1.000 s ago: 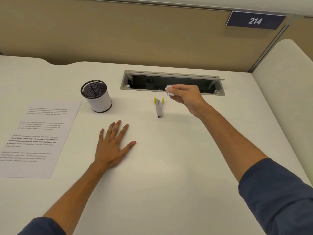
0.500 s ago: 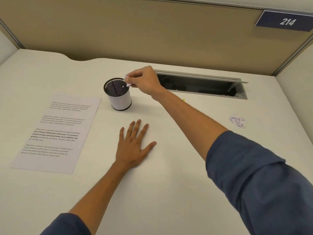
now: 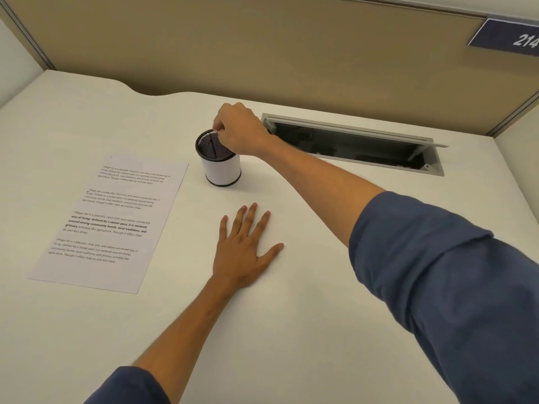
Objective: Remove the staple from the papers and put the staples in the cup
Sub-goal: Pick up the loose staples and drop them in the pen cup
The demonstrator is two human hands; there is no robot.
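Observation:
A white cup [image 3: 223, 170] with a black mesh inside and a black rim stands upright on the desk. My right hand [image 3: 239, 131] hovers over its mouth, fingertips pinched on a tiny pale bit that looks like a staple [image 3: 215, 131], just above the far rim. My left hand [image 3: 243, 246] lies flat on the desk in front of the cup, fingers spread, holding nothing. The printed papers [image 3: 110, 220] lie flat to the left of the cup. The staple remover is not visible; my right forearm covers that part of the desk.
A long grey cable slot [image 3: 350, 132] with its lid open runs along the back of the white desk [image 3: 291, 330], right of the cup. Beige partition walls [image 3: 262, 48] close the back, with a blue number sign [image 3: 507, 36] at top right.
My right hand carried the pale bit leftward from near the cable slot to above the cup, and now reaches further over its mouth. The view shifted left. My left hand stayed flat.

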